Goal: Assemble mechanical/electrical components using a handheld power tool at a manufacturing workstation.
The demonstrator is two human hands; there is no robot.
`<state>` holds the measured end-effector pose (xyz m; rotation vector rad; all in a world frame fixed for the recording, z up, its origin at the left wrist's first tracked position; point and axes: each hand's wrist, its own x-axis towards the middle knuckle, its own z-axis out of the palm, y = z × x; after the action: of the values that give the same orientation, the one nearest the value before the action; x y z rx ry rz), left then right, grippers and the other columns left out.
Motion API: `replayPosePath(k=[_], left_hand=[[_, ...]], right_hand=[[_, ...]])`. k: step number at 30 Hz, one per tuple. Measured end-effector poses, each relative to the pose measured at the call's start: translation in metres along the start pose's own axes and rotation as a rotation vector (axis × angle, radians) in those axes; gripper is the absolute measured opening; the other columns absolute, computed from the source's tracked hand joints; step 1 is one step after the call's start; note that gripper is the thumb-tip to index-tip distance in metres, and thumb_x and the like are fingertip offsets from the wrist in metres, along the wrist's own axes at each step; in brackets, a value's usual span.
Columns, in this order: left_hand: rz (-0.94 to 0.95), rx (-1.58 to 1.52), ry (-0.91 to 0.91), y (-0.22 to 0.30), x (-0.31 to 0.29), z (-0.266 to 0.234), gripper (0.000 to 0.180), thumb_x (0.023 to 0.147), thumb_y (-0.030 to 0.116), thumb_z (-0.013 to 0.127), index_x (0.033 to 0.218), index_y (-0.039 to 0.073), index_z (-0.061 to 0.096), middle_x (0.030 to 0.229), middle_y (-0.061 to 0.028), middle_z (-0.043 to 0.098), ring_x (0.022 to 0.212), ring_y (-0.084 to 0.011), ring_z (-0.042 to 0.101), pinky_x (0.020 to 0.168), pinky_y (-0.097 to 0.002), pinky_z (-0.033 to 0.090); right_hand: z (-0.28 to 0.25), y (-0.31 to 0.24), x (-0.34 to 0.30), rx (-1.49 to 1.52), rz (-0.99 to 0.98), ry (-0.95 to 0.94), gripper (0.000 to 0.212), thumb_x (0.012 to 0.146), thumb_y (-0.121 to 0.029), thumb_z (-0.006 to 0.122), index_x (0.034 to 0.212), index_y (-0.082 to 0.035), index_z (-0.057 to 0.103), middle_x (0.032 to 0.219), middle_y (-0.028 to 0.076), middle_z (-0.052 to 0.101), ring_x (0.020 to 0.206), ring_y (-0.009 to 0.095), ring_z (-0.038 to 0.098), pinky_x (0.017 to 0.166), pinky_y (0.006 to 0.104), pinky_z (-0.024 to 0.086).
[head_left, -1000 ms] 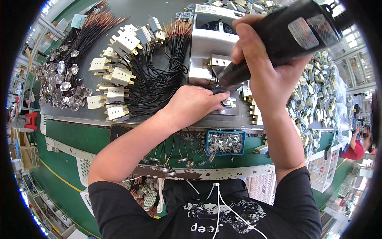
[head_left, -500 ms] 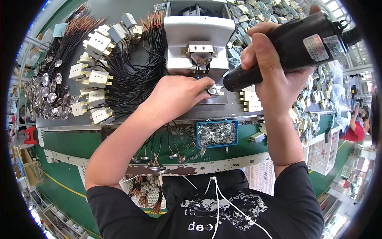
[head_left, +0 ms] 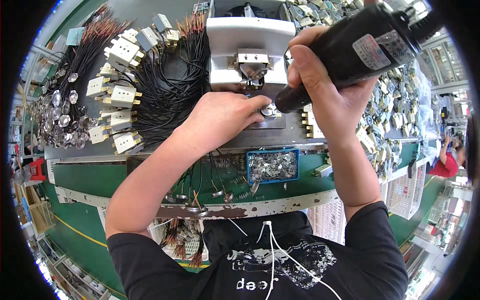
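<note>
My right hand (head_left: 330, 95) is wrapped round a thick black electric screwdriver (head_left: 340, 52), held tilted with its nose low and to the left. Beside that nose lies a small round metal part (head_left: 270, 110) on a flat metal plate (head_left: 272, 123). The thumb and forefinger of my left hand (head_left: 222, 115) pinch this part from its left side. Its far details are too small to make out. Just beyond my fingers stands a silver bench machine (head_left: 250, 35) with a metal fixture on its front.
Left lie white plug-like blocks (head_left: 123, 95), black wires (head_left: 167, 100) and round metal discs (head_left: 64, 120). A blue tray (head_left: 298, 165) of small metal pieces sits near the front edge. Many pale blocks (head_left: 395, 107) pile up right. A person in red (head_left: 445, 165) is far right.
My right hand and the screwdriver have shifted left, bringing the nose close against the round metal part. My left hand keeps its pinch with almost no movement.
</note>
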<state>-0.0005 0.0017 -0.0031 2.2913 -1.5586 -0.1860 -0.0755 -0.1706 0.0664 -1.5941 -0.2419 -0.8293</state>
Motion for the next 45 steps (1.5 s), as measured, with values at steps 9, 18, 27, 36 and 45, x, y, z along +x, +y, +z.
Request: replayPosePath(k=[9,18,27,36,45], left_hand=[[0.036,0.024,0.013,0.000,-0.001,-0.002,0.032,0.097,0.035,0.064,0.125,0.019,0.065,0.086,-0.0078,0.074,0.082,-0.0286,0.073,0.069,-0.0413,0.059],[0.062,0.047,0.026,-0.002,-0.003,0.005,0.033,0.096,0.033,0.065,0.125,0.018,0.064,0.081,-0.0081,0.072,0.081,-0.0283,0.072,0.068,-0.0419,0.058],[0.162,0.081,0.230,0.032,-0.011,-0.010,0.024,0.082,0.014,0.069,0.106,0.013,0.065,0.095,-0.0038,0.062,0.093,-0.0214,0.063,0.079,-0.0372,0.048],[0.442,0.102,-0.259,0.052,-0.016,0.033,0.004,0.084,0.015,0.064,0.086,0.012,0.064,0.088,-0.0019,0.058,0.091,-0.0192,0.061,0.078,-0.0348,0.047],[0.403,-0.168,-0.254,0.049,-0.014,0.030,0.019,0.086,0.012,0.062,0.103,0.009,0.068,0.096,-0.0064,0.064,0.094,-0.0259,0.066,0.081,-0.0405,0.050]], right_hand=[[0.001,0.003,-0.004,-0.006,-0.039,-0.040,0.086,0.093,0.010,0.067,0.159,-0.009,0.014,0.098,0.013,0.068,0.067,0.014,0.064,0.059,0.0262,0.053],[0.007,0.001,-0.010,-0.082,0.059,0.008,0.012,0.091,0.007,0.073,0.101,0.004,0.066,0.095,0.010,0.072,0.067,0.010,0.065,0.060,0.0236,0.053],[-0.015,-0.052,0.005,-0.035,0.320,0.013,0.022,0.091,-0.002,0.075,0.111,0.003,0.067,0.093,0.010,0.071,0.063,0.010,0.066,0.054,0.0243,0.052],[-0.009,-0.065,0.002,-0.091,0.170,0.341,0.024,0.100,-0.014,0.067,0.114,0.002,0.059,0.065,0.001,0.060,0.055,0.012,0.062,0.051,0.0268,0.051],[0.031,-0.036,0.030,-0.014,-0.051,0.304,0.016,0.096,-0.004,0.069,0.110,0.001,0.061,0.072,0.005,0.065,0.058,0.013,0.064,0.053,0.0265,0.053]])
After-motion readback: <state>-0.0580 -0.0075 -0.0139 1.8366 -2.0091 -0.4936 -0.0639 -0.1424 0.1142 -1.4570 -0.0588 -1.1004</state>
